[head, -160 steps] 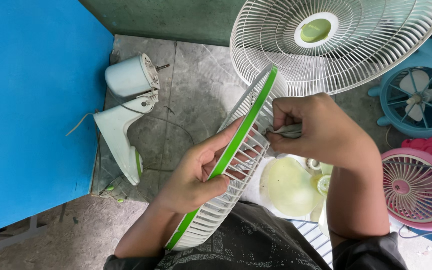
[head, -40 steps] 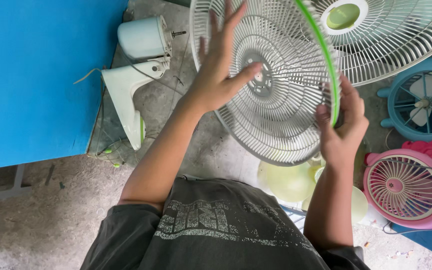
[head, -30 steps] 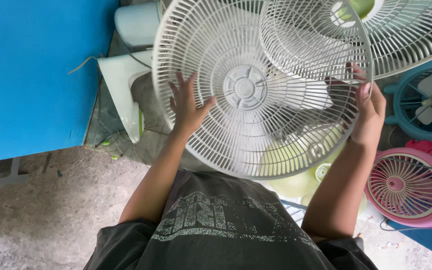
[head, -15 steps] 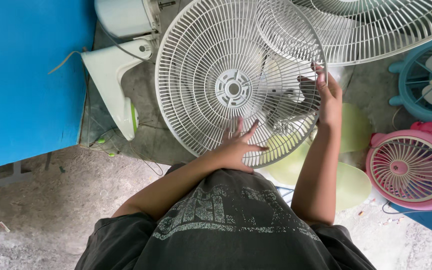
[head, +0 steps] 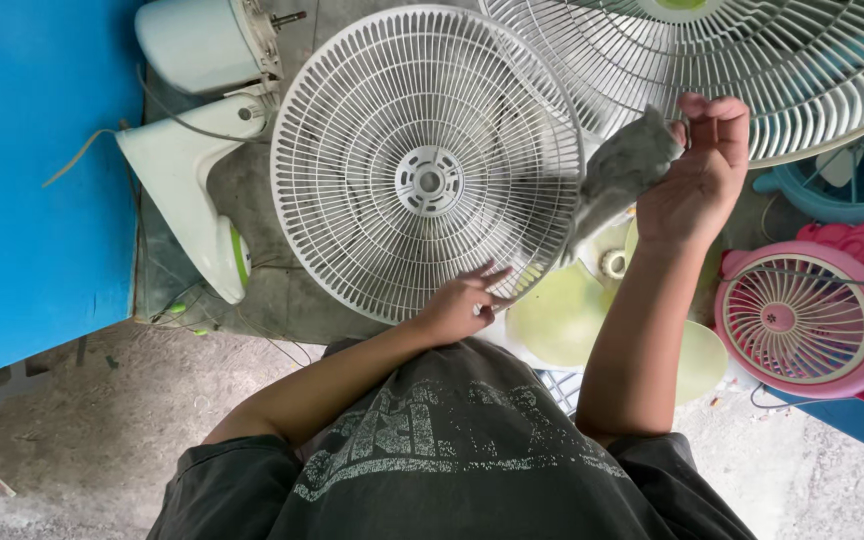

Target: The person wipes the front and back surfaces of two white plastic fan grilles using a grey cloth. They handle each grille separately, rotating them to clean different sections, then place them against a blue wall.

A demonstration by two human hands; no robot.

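The round white plastic fan grille (head: 428, 165) is held face-on over the concrete floor (head: 102, 420), its hub at the centre and its wires radiating outward. The left hand (head: 460, 303) grips its lower rim, fingers curled on the wires. The right hand (head: 697, 180) is clenched around a crumpled grey cloth (head: 620, 175) that touches the grille's right edge, so the grille lies just to the left of this hand and above the other.

Behind it, at the top, lies a larger white grille with a green hub (head: 752, 70). The white fan stand with its motor housing (head: 197, 150) lies to the left beside a blue panel (head: 32, 170). Pale green fan blades (head: 562, 315) lie under the right forearm, and a small pink fan (head: 802, 310) sits at the right. No packages or signs show.
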